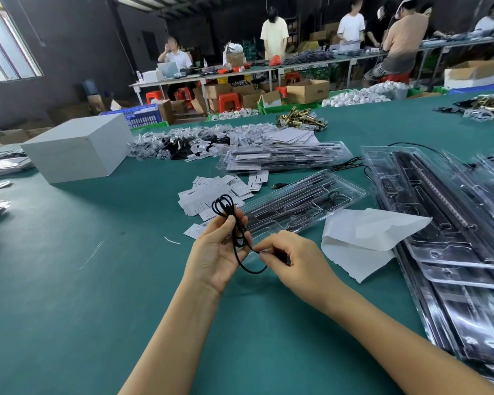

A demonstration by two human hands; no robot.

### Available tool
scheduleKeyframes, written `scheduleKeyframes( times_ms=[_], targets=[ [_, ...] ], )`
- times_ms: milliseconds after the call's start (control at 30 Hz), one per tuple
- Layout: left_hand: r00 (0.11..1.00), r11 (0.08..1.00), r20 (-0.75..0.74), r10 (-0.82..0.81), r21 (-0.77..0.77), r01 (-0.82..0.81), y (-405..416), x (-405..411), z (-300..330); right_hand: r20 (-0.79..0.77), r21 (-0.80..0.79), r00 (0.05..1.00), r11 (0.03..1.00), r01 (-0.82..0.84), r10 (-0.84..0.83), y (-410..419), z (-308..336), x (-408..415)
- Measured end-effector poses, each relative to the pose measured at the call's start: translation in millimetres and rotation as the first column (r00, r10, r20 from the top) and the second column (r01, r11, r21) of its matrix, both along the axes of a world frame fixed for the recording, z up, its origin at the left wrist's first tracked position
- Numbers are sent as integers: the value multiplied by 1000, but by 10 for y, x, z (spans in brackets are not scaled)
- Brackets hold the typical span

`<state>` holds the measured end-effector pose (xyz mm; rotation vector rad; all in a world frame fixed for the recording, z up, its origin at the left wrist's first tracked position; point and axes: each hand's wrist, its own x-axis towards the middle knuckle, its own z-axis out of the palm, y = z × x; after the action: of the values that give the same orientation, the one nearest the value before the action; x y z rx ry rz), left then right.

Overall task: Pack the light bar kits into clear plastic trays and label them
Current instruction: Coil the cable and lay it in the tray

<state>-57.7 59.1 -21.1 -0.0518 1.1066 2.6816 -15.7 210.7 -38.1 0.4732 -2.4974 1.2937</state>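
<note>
My left hand (216, 252) grips a thin black cable (234, 223) wound into loose loops above the green table (97, 295); my right hand (290, 259) pinches its trailing end, near 1 clear plastic tray (305, 201).

Open green table (77, 280) lies left of and below the hands; ahead, a clear tray (305, 201) and scattered label cards (211, 192) block the way, a white sheet (362, 240) and stacked trays (454, 252) crowd the right, a white box (77, 149) stands far left
</note>
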Motion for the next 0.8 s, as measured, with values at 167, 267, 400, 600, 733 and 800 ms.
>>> scheduleKeyframes(
  times_ms=[167, 267, 400, 600, 733, 800],
  targets=[
    [999, 996, 19, -35, -86, 36, -6, 0, 5, 156, -40, 986, 998, -43, 49, 66, 40, -39],
    [998, 987, 26, -50, -154, 53, -34, -16, 5, 227, -131, 973, 991, -12, 42, 146, 72, -82],
    [997, 969, 44, -66, -235, 74, -33, -17, -3, 263, -347, 960, 938, 4, 93, 224, 109, -116],
    [997, 923, 15, -82, -376, 81, 34, 32, 8, 206, -404, 969, 914, -41, 134, 259, 151, -108],
    [994, 886, 21, -106, -451, 104, 75, 67, 22, 167, -399, 978, 916, -48, 125, 268, 188, -88],
    [992, 870, 26, -123, -477, 121, 85, 76, 39, 127, -366, 987, 929, -49, 102, 259, 192, -83]
  ],
)
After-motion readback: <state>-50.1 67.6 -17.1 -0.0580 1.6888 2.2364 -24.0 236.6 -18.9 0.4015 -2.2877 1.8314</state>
